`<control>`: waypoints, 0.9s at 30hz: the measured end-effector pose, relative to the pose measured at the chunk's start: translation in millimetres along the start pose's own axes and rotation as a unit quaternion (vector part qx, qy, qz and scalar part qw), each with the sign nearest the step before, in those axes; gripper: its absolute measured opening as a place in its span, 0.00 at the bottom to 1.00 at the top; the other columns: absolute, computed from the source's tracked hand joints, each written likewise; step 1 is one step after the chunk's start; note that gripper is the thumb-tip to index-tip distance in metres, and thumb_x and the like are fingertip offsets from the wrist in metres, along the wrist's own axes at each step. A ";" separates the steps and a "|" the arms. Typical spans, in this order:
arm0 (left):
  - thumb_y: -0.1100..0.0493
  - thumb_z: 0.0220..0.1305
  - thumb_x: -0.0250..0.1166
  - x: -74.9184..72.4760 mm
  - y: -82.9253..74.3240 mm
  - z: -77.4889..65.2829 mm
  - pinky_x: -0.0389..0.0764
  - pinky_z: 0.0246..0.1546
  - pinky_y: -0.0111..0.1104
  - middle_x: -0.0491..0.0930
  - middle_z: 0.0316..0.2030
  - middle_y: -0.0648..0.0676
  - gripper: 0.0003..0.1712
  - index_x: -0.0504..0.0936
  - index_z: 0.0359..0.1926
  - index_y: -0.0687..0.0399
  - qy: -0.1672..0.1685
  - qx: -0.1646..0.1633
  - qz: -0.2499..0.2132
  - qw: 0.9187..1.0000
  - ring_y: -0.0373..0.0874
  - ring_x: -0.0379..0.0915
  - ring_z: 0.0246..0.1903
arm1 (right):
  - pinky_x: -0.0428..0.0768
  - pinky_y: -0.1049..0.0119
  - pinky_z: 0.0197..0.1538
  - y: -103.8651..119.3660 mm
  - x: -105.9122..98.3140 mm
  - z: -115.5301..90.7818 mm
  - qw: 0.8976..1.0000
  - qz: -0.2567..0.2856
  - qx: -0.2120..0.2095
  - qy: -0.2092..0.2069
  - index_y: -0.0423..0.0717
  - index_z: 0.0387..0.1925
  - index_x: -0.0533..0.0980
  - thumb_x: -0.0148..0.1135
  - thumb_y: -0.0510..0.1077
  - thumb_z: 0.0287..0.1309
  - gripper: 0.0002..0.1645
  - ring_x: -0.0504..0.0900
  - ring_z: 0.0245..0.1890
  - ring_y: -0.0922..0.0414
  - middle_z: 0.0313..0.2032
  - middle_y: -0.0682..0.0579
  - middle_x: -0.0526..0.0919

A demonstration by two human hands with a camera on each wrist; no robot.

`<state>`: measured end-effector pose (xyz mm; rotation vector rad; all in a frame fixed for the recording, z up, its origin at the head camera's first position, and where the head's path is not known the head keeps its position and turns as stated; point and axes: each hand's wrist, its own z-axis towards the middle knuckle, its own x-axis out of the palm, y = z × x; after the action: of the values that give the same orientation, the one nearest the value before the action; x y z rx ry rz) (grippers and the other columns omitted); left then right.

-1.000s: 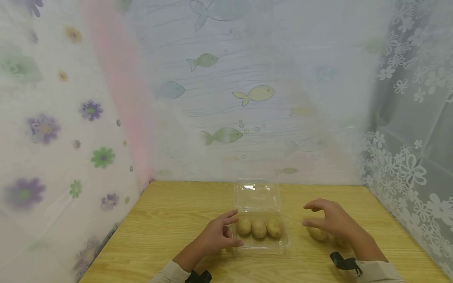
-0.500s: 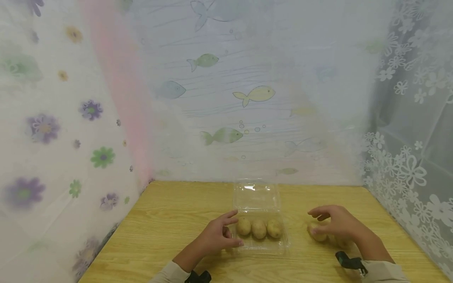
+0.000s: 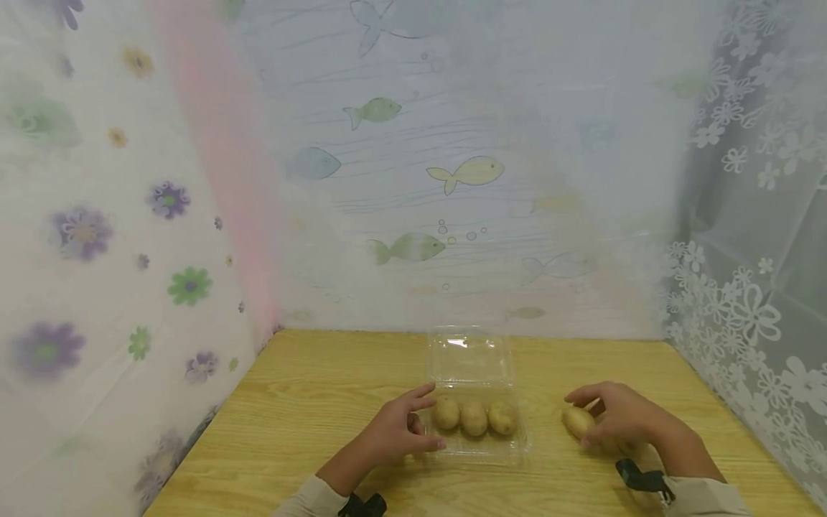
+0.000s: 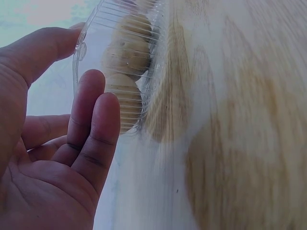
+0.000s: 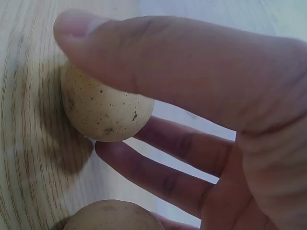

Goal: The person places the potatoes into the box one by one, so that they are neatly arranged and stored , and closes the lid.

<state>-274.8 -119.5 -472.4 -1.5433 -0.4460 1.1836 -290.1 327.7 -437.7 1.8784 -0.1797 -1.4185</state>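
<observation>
In the head view my right hand point(image 3: 623, 416) curls thumb and fingers round a potato point(image 3: 577, 422) low over the table. The right wrist view shows the thumb point(image 5: 144, 57) across this speckled potato point(image 5: 103, 108), with fingers behind it. Another potato point(image 5: 112, 218) sits below, partly hidden under my hand in the head view. My left hand point(image 3: 390, 431) is at the left side of a clear plastic clamshell box point(image 3: 481, 454), its thumb at the near corner and forefinger by the hinge. Three potatoes point(image 3: 474, 418) lie in a row inside. The left wrist view shows my fingertips beside the ribbed wall.
The box's raised clear lid point(image 3: 469, 355) leans back beyond the potatoes. All stands on a wood-grain table point(image 3: 323, 380). Printed curtains surround it: fish at the back point(image 3: 413, 246), flowers on the left point(image 3: 80, 233) and right point(image 3: 752, 316).
My right hand has come down toward me and slightly right, its thumb now at the near side of the outside potato. My left hand and the box have stayed in place.
</observation>
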 end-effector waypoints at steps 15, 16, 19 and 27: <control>0.52 0.58 0.80 -0.3 1.9 1.8 0.78 0.25 0.28 0.67 0.75 0.59 0.53 0.62 0.80 0.47 -0.002 0.002 0.000 1.000 0.37 0.79 0.28 | 0.85 0.54 0.42 0.9 -1.0 -0.6 1.000 0.014 0.012 0.016 0.40 0.66 0.76 0.85 0.42 0.44 0.46 0.84 0.50 0.41 0.58 0.34 0.80; 0.52 0.58 0.80 -0.3 2.0 2.0 0.78 0.26 0.27 0.67 0.76 0.58 0.53 0.62 0.80 0.48 -0.002 0.003 0.001 1.000 0.37 0.79 0.28 | 0.85 0.55 0.42 1.0 -1.1 -0.6 1.000 0.014 0.011 0.016 0.40 0.66 0.77 0.84 0.42 0.44 0.45 0.84 0.50 0.42 0.58 0.34 0.81; 0.52 0.59 0.80 -0.1 2.5 2.5 0.79 0.27 0.27 0.64 0.78 0.54 0.52 0.64 0.79 0.50 -0.001 0.003 0.002 1.000 0.37 0.80 0.29 | 0.85 0.57 0.42 0.5 -0.5 -0.3 1.000 0.017 0.010 0.016 0.39 0.65 0.77 0.84 0.41 0.45 0.44 0.84 0.50 0.43 0.58 0.36 0.82; 0.52 0.59 0.79 0.1 3.2 1.7 0.79 0.28 0.27 0.59 0.80 0.48 0.50 0.66 0.78 0.53 0.002 0.000 0.007 1.000 0.37 0.81 0.32 | 0.85 0.57 0.41 -2.0 1.3 0.1 1.000 0.022 0.006 0.013 0.37 0.64 0.78 0.83 0.40 0.45 0.42 0.85 0.48 0.45 0.56 0.38 0.83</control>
<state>-277.1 -119.7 -475.2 -1.5503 -0.4333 1.1903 -290.3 328.4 -439.9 1.8903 -0.2174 -1.3656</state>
